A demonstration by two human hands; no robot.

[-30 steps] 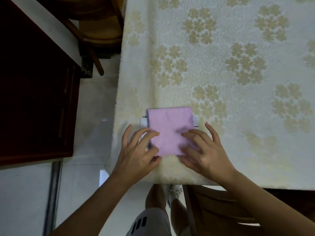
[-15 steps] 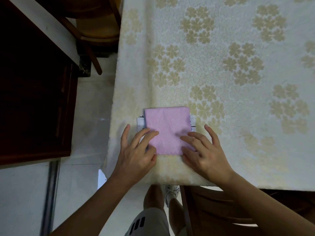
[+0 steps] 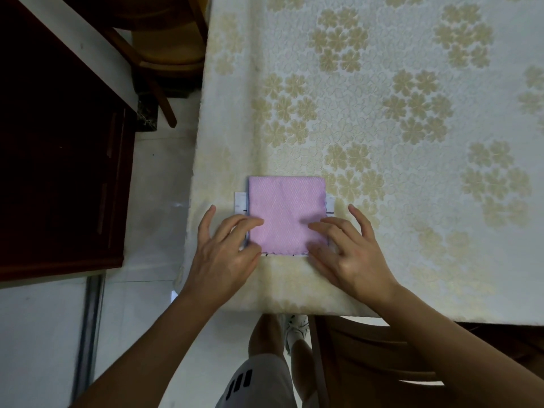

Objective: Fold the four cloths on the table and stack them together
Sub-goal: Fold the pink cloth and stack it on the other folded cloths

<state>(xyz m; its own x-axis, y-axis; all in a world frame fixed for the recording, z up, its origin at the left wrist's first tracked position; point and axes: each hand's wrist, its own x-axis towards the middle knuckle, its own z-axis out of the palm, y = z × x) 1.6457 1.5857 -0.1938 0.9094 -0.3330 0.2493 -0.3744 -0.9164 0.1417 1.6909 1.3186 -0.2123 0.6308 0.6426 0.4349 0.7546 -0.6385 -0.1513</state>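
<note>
A folded pink cloth (image 3: 284,206) lies on top of a stack near the table's front left corner. White edges of another folded cloth (image 3: 240,201) stick out from under it at both sides and along the front. My left hand (image 3: 225,251) rests flat at the stack's left front corner, fingers spread, fingertips on the pink cloth. My right hand (image 3: 347,254) lies flat at the right front corner, fingers spread, fingertips on the pink cloth. Neither hand grips anything. How many cloths lie under the pink one is hidden.
The table (image 3: 412,142) carries a cream cloth with a tan flower pattern; its left edge runs just beside the stack. A wooden chair (image 3: 368,363) stands under the front edge, another chair (image 3: 164,54) at the far left. A dark wooden cabinet (image 3: 59,172) stands on the left.
Both hands have stayed on the front corners of the stack, with fingers shifting slightly. The stack has not visibly moved on the table; the view shifted a little.
</note>
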